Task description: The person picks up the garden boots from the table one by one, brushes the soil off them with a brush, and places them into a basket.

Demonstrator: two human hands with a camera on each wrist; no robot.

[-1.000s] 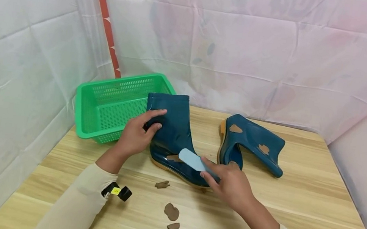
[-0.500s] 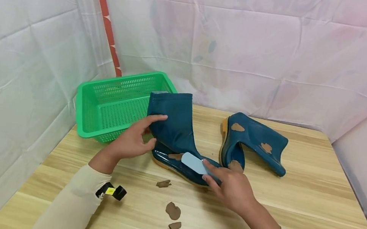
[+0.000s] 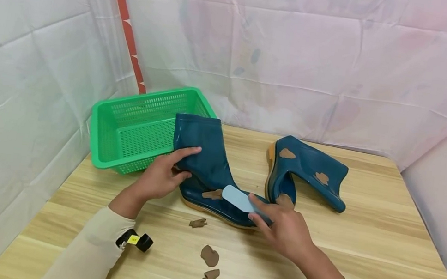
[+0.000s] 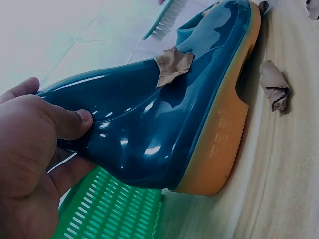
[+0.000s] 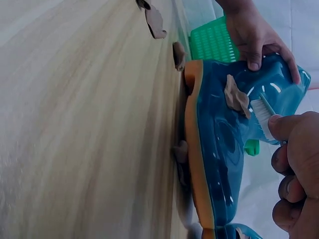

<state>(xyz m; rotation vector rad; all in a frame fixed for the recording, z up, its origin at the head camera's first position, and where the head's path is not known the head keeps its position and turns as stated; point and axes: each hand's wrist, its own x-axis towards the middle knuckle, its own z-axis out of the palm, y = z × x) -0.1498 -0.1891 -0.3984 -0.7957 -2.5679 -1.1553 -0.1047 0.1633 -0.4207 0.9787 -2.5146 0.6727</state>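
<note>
A dark blue rubber boot (image 3: 202, 144) with an orange sole stands on the table. My left hand (image 3: 160, 174) grips its shaft above the heel, the thumb (image 4: 75, 123) lying across the near side. A brown, mud-like patch (image 4: 173, 65) clings to the boot around the instep. In my right hand (image 3: 288, 230) is a light blue brush (image 3: 238, 199), held by its handle over the front of the boot. Its white bristles (image 5: 262, 118) face the boot close beside the brown patch, as the right wrist view shows.
A second blue boot (image 3: 315, 167) lies on its side at the right, with several brown patches. Behind the left hand stands a green plastic basket (image 3: 100, 136). Loose brown pieces (image 3: 210, 255) lie on the wooden table (image 3: 158, 262) in front. White cloth walls (image 3: 299, 65) surround the table.
The boot's shaft leaned to the right, then came back left. My left hand shifted slightly down and left on it. The brush moved a little to the right.
</note>
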